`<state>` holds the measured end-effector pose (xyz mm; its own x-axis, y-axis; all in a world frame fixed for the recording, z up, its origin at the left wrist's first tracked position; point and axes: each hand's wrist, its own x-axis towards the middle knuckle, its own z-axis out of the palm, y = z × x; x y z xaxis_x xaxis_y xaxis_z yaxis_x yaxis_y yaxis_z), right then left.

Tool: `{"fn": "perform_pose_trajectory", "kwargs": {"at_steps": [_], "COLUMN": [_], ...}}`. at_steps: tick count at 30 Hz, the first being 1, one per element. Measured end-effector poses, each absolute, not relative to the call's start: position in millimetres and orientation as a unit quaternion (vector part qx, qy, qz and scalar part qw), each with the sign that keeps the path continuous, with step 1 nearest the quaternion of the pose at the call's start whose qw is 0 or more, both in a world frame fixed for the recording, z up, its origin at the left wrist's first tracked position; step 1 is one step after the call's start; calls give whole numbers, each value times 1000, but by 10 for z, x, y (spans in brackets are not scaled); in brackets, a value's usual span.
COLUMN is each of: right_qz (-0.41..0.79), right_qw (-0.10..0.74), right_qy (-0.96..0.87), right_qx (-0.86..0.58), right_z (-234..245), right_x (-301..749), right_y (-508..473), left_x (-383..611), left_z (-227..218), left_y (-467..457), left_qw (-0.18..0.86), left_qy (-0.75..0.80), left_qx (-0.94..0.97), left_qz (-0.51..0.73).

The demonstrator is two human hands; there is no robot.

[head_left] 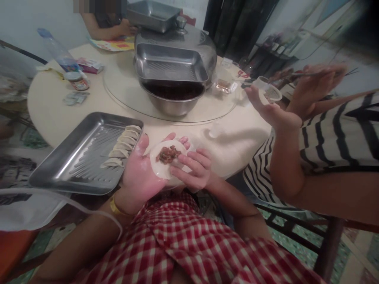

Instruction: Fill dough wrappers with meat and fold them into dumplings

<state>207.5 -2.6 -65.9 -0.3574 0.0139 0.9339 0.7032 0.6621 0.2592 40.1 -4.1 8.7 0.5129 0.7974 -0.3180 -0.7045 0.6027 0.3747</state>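
Left grip (pixel 140 169) is flat, palm up, fingers spread, nothing clenched; it carries a round dough wrapper (pixel 161 170) with a clump of chopped filling (pixel 168 154) on top. Right grip (pixel 194 169) is at the wrapper's right side, fingers half curled and touching its edge; can't tell whether it actually pinches the dough. Wrapper lies across the left palm, at the near edge of the bench (pixel 44 103). Handling, judged by eye: light, soft, floppy, probably tacky, tears if stretched; filling looks moist and loose, likely to slide or smear. Best hold: palm support underneath, fingertips only on the bare dough rim, off the filling. Just left of the left grip: steel tray (pixel 85 138), row of folded dumplings (pixel 120 152) along its right side. Beyond, on the glass turntable (pixel 118 90): metal bowl (pixel 174 105), dark contents, second tray (pixel 173 65) above its far part. Right: co-worker in striped top, palm (pixel 280 117) raised, blurred.
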Motion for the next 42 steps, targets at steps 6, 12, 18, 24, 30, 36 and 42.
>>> {"fn": "perform_pose_trajectory", "kwargs": {"at_steps": [6,12,18,24,30,36,42], "right_qz": [-335,-279,-226,-236,-246,-281,-242], "right_qw": [503,486,450,425,476,515,549], "right_qy": [-763,-791,-825,-837,-819,-776,-754], "right_qx": [-228,-248,-258,-249,-206,-231,-265], "right_z": [-625,-588,-552,-505,-494,-502,-533], "right_x": [2102,2144,2183,2202,2180,2030,1885], "right_y": [-9,-15,-56,-74,-67,-129,-156], "left_x": [363,373,394,405,421,472,485], "left_z": [81,171,205,197,187,105,37], "left_y": [-21,-52,-94,-109,-112,-135,-173], "left_qw": [867,859,858,857,855,848,809], "left_qy": [226,240,237,261,271,289,317], "left_qx": [93,109,130,144,149,171,222], "left_qz": [434,440,438,420,416,410,443]}}
